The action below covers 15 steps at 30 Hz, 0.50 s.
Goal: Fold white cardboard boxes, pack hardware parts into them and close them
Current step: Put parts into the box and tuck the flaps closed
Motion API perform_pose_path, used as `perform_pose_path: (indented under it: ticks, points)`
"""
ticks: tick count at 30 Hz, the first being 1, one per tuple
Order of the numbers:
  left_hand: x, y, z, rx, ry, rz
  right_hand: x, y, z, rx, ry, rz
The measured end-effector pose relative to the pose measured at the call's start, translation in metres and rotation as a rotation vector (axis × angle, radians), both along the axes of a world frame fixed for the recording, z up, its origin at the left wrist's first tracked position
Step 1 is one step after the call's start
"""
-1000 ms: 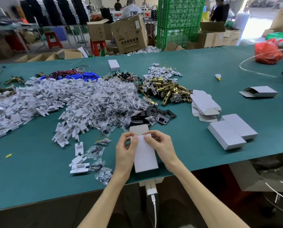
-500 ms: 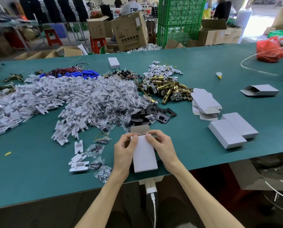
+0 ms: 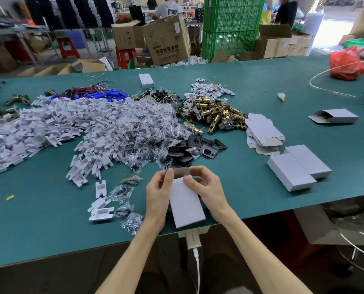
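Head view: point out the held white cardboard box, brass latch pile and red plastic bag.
white cardboard box (image 3: 186, 205): head view, top face.
brass latch pile (image 3: 216, 114): head view, centre.
red plastic bag (image 3: 346, 65): head view, front.

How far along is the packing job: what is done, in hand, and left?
Done: two closed boxes lie side by side on the right. In hand: the left hand and right hand hold a box, its far flap not yet tucked. Left: a stack of flat blanks and piles of brass latches and plastic parts.
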State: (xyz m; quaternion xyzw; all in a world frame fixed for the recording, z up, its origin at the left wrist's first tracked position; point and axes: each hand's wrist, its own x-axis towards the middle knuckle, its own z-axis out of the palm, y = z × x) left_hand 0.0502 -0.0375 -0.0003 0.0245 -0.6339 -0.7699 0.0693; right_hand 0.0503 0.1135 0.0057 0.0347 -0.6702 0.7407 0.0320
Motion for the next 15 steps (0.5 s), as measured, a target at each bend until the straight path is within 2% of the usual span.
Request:
perform_pose_path:
  ticks: [6,15]
  points:
    - [-0.0007,0.0021,0.0011,-0.038,-0.039,-0.009,0.0013,-0.0001,0.0014,0.004,-0.004,0.038]
    - [-0.0019,0.0011,0.0004,-0.130,0.013,0.003,0.0025,-0.0012,0.0034,0.039,0.023,0.029]
